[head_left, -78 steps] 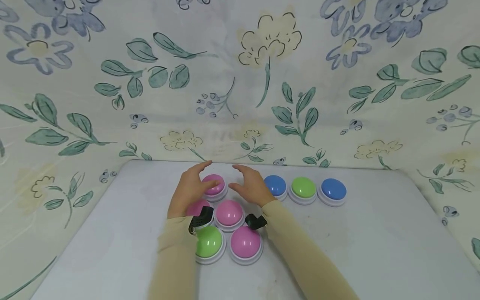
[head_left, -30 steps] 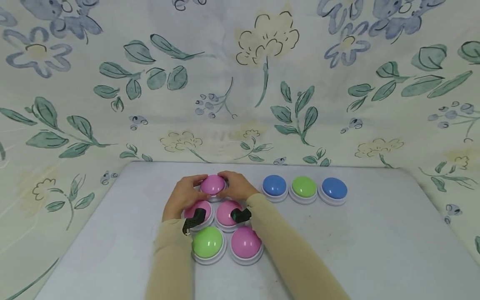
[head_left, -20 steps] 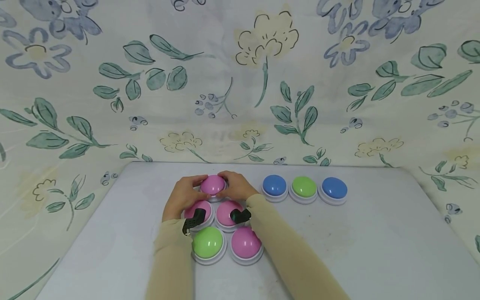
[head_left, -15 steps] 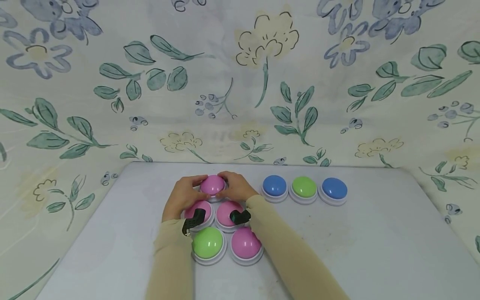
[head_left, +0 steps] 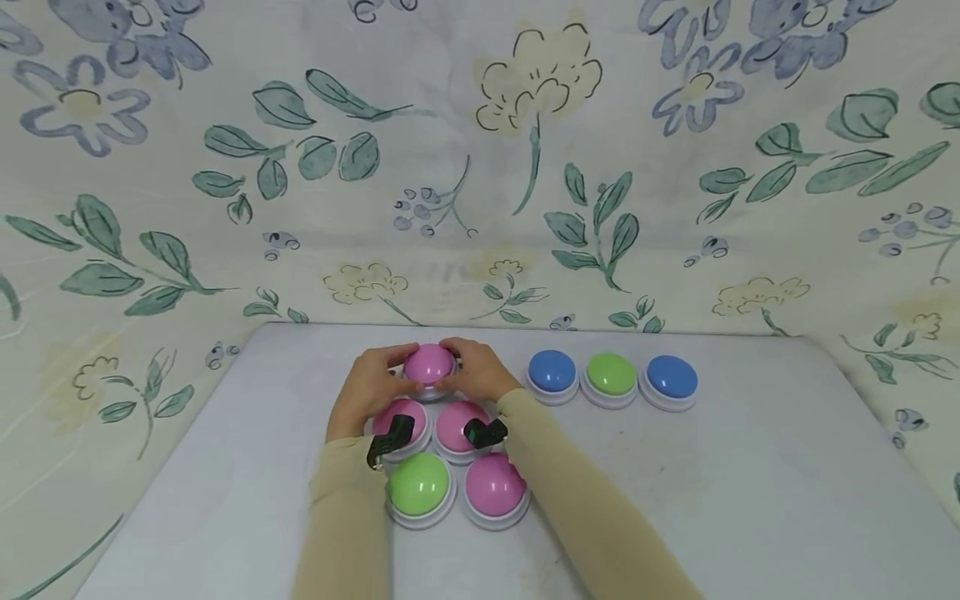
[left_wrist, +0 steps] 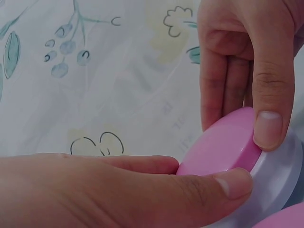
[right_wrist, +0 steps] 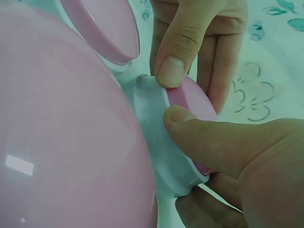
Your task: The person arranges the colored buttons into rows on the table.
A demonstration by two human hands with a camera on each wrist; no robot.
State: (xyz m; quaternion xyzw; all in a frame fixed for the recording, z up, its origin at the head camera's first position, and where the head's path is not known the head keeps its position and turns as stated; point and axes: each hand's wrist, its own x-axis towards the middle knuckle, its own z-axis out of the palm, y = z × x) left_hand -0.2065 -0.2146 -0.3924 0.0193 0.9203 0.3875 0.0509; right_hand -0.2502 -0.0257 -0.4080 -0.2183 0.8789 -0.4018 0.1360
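Pink-domed, the far button [head_left: 430,362] is gripped between the left hand [head_left: 366,387] and right hand [head_left: 480,372], slightly higher in the head view than half a second ago, so it probably moves with their grip. Two pink buttons [head_left: 459,422] crowd the hands' near side, a green button [head_left: 418,485] and near pink button [head_left: 495,485] closer to the body; rightward stand a blue button [head_left: 552,370], lime button [head_left: 611,374] and outer blue button [head_left: 672,377].
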